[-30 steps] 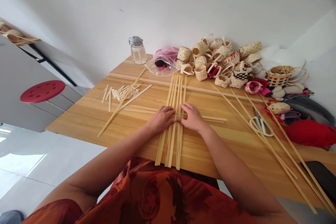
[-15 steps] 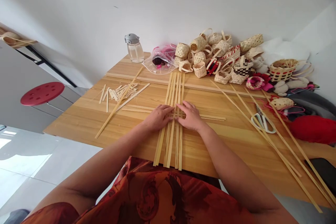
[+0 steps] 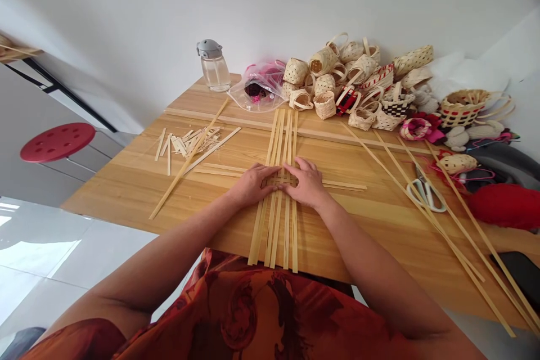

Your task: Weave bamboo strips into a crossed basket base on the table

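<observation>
Several long pale strips [image 3: 274, 236] run lengthwise across the wooden table, crossed by a few sideways strips [image 3: 219, 170] in a woven patch. At the left edge of that patch is my left hand [image 3: 253, 182], thumb and forefinger spread apart with their tips on the strips. My right hand [image 3: 307, 181] mirrors it at the right edge, its thumb and fingers also apart on the strips. The tips of both hands nearly meet over the crossing. Neither hand is closed round a strip.
Cut scraps [image 3: 185, 143] and a long strip lie left. Behind stand a bottle [image 3: 214, 67], a plastic bag [image 3: 258, 90] and many small baskets [image 3: 324, 105]. Right are white-handled scissors [image 3: 426, 194], loose strips, red yarn [image 3: 504, 206] and a black phone [image 3: 517, 275]. A red stool [image 3: 58, 142] stands left.
The view has shifted slightly. Between my hands, the gap showing the woven crossing is a little wider, and the near ends of the lengthwise strips are more spread out.
</observation>
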